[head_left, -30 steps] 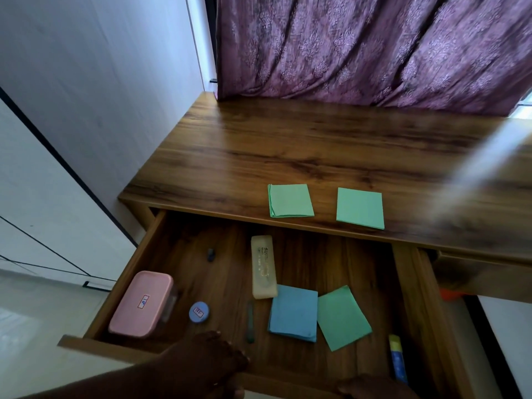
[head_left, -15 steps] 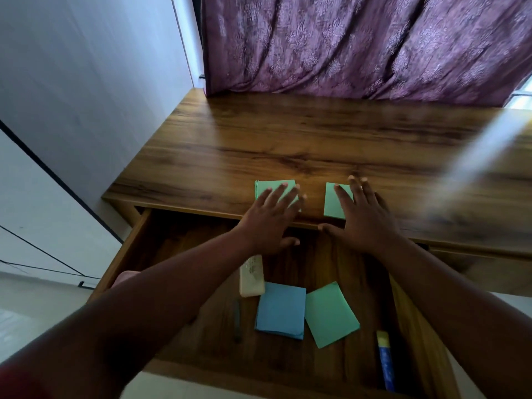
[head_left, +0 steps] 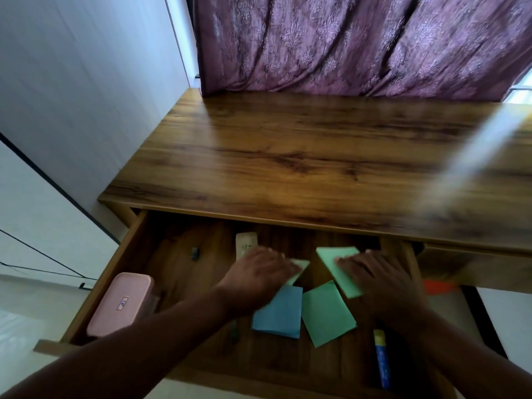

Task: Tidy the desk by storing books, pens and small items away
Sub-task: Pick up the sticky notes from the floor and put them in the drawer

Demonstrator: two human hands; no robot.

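Both hands are down inside the open wooden drawer (head_left: 115,269). My left hand (head_left: 259,275) holds a green paper pad (head_left: 299,267), mostly hidden under its fingers. My right hand (head_left: 377,280) grips a second green pad (head_left: 336,264), tilted over the drawer floor. Below them lie a blue pad (head_left: 279,313) and another green pad (head_left: 326,315). A pale rectangular case (head_left: 244,244) peeks out behind my left hand. A blue and yellow glue stick (head_left: 381,358) lies at the drawer's right side.
A pink box (head_left: 119,305) sits in the drawer's front left corner, a small dark item (head_left: 195,253) further back. The wooden desk top (head_left: 302,156) runs to a purple curtain (head_left: 359,44). A white wall stands left. Something orange (head_left: 437,286) shows at right.
Both hands slid the two green pads off the desk's front edge and brought them down into the drawer. The desk top now shows no pads.
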